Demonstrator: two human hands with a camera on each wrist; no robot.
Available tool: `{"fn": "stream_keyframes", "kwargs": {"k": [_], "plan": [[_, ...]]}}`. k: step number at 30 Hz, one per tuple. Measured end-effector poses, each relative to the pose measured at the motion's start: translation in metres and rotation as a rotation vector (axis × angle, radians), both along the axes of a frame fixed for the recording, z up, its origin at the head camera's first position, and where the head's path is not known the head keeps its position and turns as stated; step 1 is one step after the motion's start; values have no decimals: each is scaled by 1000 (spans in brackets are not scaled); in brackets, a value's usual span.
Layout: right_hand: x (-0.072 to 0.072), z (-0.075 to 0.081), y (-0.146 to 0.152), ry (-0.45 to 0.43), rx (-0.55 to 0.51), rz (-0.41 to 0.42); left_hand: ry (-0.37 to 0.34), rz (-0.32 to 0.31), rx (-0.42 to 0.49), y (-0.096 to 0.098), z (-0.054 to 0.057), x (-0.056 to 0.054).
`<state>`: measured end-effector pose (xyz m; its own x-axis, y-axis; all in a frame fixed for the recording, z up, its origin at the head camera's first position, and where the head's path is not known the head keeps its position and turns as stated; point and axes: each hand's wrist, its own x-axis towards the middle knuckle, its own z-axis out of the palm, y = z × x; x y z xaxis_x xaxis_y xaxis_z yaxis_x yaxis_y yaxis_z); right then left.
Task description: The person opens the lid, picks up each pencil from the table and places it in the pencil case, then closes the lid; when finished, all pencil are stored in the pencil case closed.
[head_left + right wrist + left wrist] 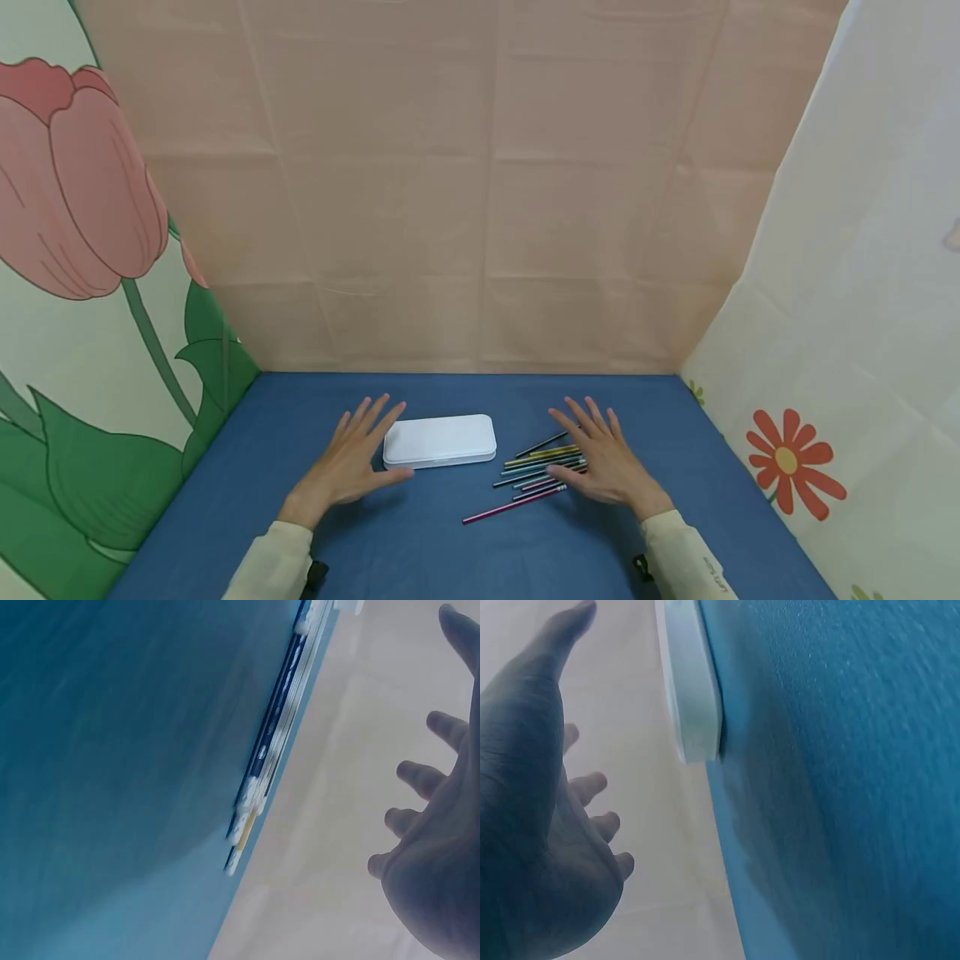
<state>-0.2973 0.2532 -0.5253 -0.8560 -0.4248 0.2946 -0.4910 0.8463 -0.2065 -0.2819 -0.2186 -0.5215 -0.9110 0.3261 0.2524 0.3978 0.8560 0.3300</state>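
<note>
My left hand (pixel 352 458) hovers over the blue table with its fingers spread, just left of a closed white case (pixel 439 440). In the left wrist view the white case (pixel 690 682) lies flat on the cloth, apart from the left hand (pixel 547 817). Above the right ends of several loose pencils (pixel 536 473) is my right hand (pixel 603 458), fingers spread and holding nothing. The pencils lie roughly side by side, with a dark red pencil (pixel 513 505) nearest the front. From the right wrist, the pencils (pixel 274 735) show edge-on, apart from the right hand (pixel 435 810).
Blue cloth (pixel 442 558) covers the table. A beige fabric wall (pixel 480 208) rises behind its far edge. On the left stands a tulip-printed panel (pixel 75 333), and on the right a white panel (pixel 847 333) with a red flower.
</note>
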Motion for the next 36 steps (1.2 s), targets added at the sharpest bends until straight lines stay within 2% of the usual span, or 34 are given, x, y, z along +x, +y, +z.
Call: {"fn": "stream_keyframes", "kwargs": {"k": [4,9,16,20,28,36], "plan": [[-2,1,-8,13,-5,39,-7,-12,12,3,-3,-3],[-6,5,-22,-15,5,68,-45,-20,41,4,-5,-7],[-11,8,-45,-101,-6,128,-186,-32,127,8,-7,-15],[-15,6,-59,-135,-18,164,-243,-39,151,11,-10,-19],[-22,5,-86,-222,-34,221,-287,-46,185,15,-15,-27],[-36,-1,-111,-269,-17,244,-320,-16,219,22,-20,-33]]}}
